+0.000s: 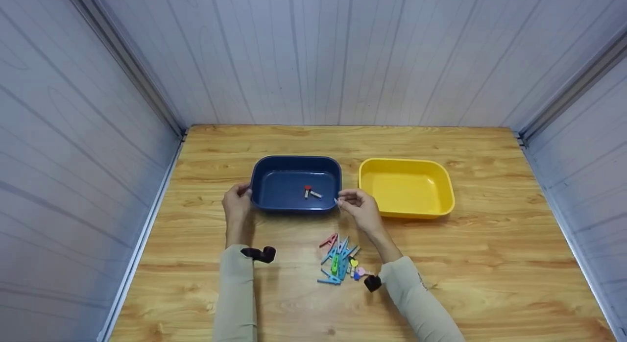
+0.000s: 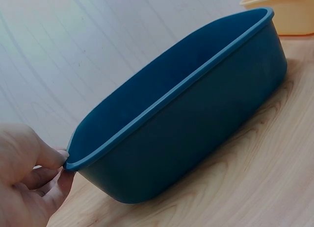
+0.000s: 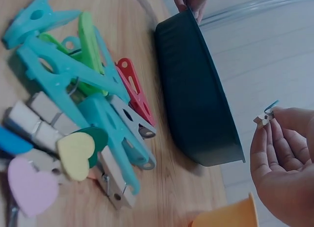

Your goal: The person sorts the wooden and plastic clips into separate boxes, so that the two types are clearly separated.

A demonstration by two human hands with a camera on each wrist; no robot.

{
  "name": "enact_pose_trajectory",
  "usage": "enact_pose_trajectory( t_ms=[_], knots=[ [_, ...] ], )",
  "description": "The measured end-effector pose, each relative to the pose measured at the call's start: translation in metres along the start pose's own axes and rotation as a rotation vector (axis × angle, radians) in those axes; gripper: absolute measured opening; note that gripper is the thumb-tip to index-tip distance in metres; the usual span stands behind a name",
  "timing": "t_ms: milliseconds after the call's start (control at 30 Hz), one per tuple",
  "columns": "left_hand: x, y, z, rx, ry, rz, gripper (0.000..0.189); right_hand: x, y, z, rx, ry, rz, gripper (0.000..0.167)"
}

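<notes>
My left hand (image 1: 237,204) pinches the rim of the blue basin (image 1: 277,185) at its left end, thumb on top in the left wrist view. Between the thumb and fingertips of my right hand (image 1: 361,209) is a small wooden clothespin (image 3: 263,120) with a thin bluish piece on it, held near the basin's right front corner. Inside the basin lie two small wooden clothespins (image 1: 316,194), one with a red top. In front of it is a pile of clothespins (image 3: 73,80): blue, green and red plastic ones, and wooden ones with heart tops.
To the right of the blue basin stands a yellow basin (image 1: 406,190), its inside bare, close to my right hand. Both rest on a wood-grain table (image 1: 294,307). Pale panels (image 1: 318,58) enclose the table at the back and both sides.
</notes>
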State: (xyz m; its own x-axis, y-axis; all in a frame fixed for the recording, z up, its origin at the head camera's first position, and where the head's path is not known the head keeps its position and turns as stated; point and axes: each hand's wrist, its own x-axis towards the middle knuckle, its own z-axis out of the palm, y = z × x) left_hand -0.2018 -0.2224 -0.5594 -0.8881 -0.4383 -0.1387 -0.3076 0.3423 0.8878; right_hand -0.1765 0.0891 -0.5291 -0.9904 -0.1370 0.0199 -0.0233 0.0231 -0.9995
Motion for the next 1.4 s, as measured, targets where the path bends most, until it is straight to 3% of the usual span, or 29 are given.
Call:
enact_pose_trajectory(
  t_ms=[333, 667, 1067, 1400],
  knots=[
    [0.001, 0.001, -0.001, 0.005, -0.005, -0.014, 0.025, 0.016, -0.002, 0.011, -0.078, 0.009, 0.002, 0.024],
    [0.001, 0.000, 0.001, 0.030, 0.003, -0.001, 0.025, 0.041, 0.026, 0.024, -0.132, -0.001, -0.044, 0.023],
    [-0.001, -0.002, 0.001, -0.055, -0.008, -0.031, 0.026, 0.055, 0.025, 0.035, -0.312, -0.018, -0.064, 0.015],
    [-0.003, -0.001, 0.001, -0.098, -0.015, -0.067, 0.026, 0.063, 0.026, 0.042, -0.393, -0.045, -0.067, 0.016]
  ],
)
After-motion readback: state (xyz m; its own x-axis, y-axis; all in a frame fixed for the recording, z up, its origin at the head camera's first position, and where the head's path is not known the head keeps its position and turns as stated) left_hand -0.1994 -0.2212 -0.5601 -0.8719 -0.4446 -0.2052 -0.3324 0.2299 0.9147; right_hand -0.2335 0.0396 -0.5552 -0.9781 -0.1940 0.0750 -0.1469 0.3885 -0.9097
